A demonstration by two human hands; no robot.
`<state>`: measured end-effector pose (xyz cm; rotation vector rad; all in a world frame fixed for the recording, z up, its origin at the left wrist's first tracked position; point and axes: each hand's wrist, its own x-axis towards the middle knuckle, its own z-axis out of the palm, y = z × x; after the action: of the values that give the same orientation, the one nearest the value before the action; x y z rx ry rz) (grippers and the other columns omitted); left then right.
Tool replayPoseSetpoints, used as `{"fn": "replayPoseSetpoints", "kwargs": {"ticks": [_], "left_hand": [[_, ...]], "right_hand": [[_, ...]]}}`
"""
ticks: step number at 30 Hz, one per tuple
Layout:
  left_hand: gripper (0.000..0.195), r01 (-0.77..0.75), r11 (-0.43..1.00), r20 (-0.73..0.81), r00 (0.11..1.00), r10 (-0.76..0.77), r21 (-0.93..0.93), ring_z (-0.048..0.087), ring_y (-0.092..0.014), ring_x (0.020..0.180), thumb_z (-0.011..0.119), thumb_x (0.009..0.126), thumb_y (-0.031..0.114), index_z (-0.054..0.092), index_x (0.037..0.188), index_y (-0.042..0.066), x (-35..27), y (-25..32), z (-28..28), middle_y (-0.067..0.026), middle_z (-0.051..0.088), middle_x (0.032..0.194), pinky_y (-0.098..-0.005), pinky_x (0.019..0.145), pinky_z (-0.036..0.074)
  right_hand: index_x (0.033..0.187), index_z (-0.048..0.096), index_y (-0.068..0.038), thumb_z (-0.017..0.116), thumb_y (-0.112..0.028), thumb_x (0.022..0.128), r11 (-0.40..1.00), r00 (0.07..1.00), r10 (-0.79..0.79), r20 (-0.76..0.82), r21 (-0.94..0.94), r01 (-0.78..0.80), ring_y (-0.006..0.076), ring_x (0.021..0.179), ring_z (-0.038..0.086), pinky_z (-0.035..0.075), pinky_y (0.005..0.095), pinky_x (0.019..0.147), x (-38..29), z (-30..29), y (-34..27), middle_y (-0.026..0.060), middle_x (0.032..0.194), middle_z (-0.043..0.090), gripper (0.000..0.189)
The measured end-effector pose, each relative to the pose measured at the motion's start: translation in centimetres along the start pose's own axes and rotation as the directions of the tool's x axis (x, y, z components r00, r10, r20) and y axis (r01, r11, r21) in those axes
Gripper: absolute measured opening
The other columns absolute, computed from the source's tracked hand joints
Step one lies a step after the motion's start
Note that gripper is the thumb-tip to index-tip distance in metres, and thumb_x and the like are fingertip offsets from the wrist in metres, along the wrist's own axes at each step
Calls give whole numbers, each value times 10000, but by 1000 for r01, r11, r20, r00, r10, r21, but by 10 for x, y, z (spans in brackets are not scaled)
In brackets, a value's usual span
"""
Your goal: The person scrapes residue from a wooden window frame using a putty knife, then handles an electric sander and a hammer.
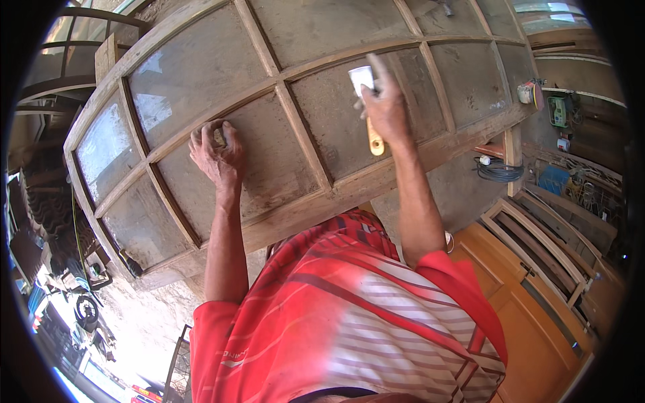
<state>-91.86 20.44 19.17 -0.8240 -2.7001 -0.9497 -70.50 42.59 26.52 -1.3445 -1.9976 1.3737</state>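
A large wooden frame [322,194] with several dusty glass panes lies before me. My right hand [385,108] is raised above one pane, slightly blurred, with a putty knife [375,138] in its grip. The knife's wide, bright blade points away from me, and its yellowish handle with a hole sticks out below the palm. My left hand [219,153] rests by a glazing bar [196,133], fingers curled down. A small yellowish patch shows between its thumb and fingers; whether that is a held piece or the surface below is unclear.
An orbital sander [528,94] sits at the frame's right end. A coiled cable [499,170] hangs near a wooden post [513,156]. An orange-brown door [524,302] and other frames [541,237] stand at lower right. A dark brush-like object [132,265] lies at the left corner.
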Motion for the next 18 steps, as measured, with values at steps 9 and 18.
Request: {"fn": "replayPoseSetpoints", "kwargs": {"ticks": [9,18], "left_hand": [[119,-41,999,-19,999,41,-19,612,-325,1080,724,933,208,718,1009,117,-1,-9,4,-108,668,1056,-487,960,444],[112,-121,992,-58,991,123,34,633,-313,1010,728,926,163,704,1015,100,1,-2,4,-106,668,1007,-474,928,472]], "right_hand": [[1413,519,42,590,-145,1051,175,975,16,-221,961,215,315,1262,639,574,384,1033,56,-107,60,195,1369,631,414],[1024,749,26,707,-154,992,942,802,-261,-537,39,333,131,815,618,498,300,752,66,-107,70,44,920,687,187]]}}
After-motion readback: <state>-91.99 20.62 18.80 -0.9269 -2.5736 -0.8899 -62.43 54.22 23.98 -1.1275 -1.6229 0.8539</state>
